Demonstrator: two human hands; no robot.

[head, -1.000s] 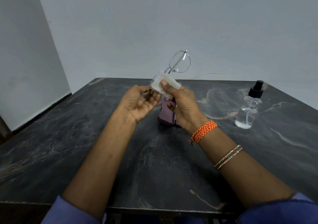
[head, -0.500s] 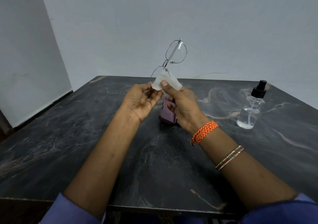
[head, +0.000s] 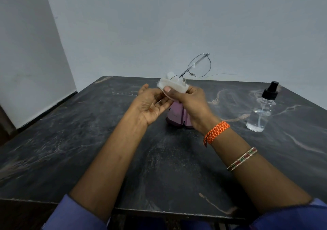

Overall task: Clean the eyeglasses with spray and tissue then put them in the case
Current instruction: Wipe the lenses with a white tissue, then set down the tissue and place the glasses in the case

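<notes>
Eyeglasses [head: 199, 66] lens inside tissue [head: 174, 86] grip

One pair of eyeglasses [head: 198, 67], one white tissue [head: 174, 86], one purple case [head: 177, 114] and one clear spray bottle [head: 261, 111]. Two hands, left [head: 150, 106] and right [head: 191, 102]. Two bracelets on the right arm: orange [head: 215, 131] and beaded [head: 242, 159]. One dark table [head: 70, 141].
</notes>
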